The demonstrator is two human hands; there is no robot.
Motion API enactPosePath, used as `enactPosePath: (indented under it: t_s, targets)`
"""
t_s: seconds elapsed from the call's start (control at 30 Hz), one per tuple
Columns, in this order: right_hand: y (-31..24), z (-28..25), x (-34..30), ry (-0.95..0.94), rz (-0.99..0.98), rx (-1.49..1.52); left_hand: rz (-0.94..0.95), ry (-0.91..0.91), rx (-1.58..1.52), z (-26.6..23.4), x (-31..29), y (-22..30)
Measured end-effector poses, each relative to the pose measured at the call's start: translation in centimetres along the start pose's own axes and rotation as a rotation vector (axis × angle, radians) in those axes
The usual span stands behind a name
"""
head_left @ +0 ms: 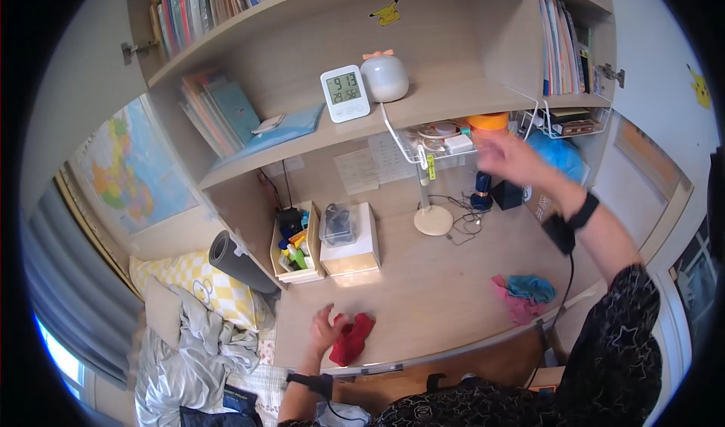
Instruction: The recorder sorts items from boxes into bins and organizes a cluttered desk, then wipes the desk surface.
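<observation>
My left hand [325, 332] is low over the front left of the desk [423, 299], its fingers apart and bent. Right beside it lies a crumpled red cloth [353, 339]; whether the fingertips touch it is hard to make out. My right hand [515, 160] is raised at the right, in front of a white wire hanging basket [411, 141] and an orange round container [489, 121]. Motion smears its fingers, so their grip does not show. A pink cloth [516, 303] and a teal cloth [532, 287] lie crumpled together near the desk's right front edge.
A desk lamp base [433, 220] stands among loose cables. Left of it are a white box [361, 238] with a clear plastic case and a wooden organizer [305, 271]. Above, a shelf [445, 98] carries a digital clock [346, 93]. A bed [181, 336] adjoins the desk's left side.
</observation>
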State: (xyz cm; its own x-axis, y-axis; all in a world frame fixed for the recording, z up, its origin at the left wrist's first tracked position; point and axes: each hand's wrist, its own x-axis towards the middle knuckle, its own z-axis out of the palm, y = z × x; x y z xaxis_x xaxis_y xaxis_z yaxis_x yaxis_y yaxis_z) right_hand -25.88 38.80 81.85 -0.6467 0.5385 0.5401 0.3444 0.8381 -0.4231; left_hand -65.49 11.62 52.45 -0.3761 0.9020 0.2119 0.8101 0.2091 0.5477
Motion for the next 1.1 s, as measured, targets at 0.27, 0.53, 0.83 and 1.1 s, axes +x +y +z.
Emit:
enactPosePath:
  t_s: [0.27, 0.53, 0.83, 1.1]
  targets:
    - [-2.8, -1.2, 20.8, -0.082, -0.044, -0.14, 0.358, 0.344, -0.361, -13.7, 11.2, 14.5]
    - [1.1, 2.3, 31.9, 0.051, 0.118, -0.331, 0.336, 0.3, -0.573, -19.9, 23.7, 25.7]
    - [2.0, 0.2, 32.0, -0.232, 0.135, -0.184, 0.034, 0.256, -0.546, -18.7, 32.1, 30.1]
    - [10.6, -7.4, 27.0, -0.09, 0.244, -0.228, -0.028, 0.224, -0.431, -17.3, 33.9, 30.8]
